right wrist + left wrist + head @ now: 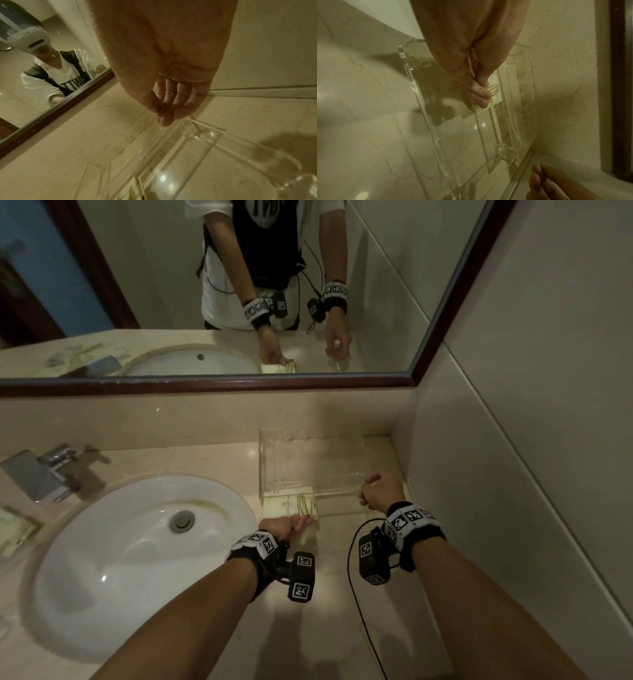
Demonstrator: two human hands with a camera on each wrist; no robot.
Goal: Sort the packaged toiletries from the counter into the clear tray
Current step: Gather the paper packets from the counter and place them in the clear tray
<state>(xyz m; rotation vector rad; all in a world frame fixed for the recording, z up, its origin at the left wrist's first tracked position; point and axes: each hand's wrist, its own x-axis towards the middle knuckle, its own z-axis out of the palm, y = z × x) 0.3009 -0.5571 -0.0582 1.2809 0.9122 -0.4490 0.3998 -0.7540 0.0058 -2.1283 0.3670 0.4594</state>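
Note:
A clear tray stands on the marble counter in the back right corner. At its near left corner is a flat cream packet with green lines, its far end overlapping the tray's clear front wall. Whether that end is inside the tray I cannot tell. My left hand pinches the packet's near edge, and the left wrist view shows its fingertips pressed on the packet. My right hand pinches the tray's rim at the near right corner. Its thumb and fingers close on the tray there.
A white sink with a chrome faucet lies left of the tray. More cream packets sit at the far left edge. The mirror backs the counter, and a tiled side wall stands close on the right.

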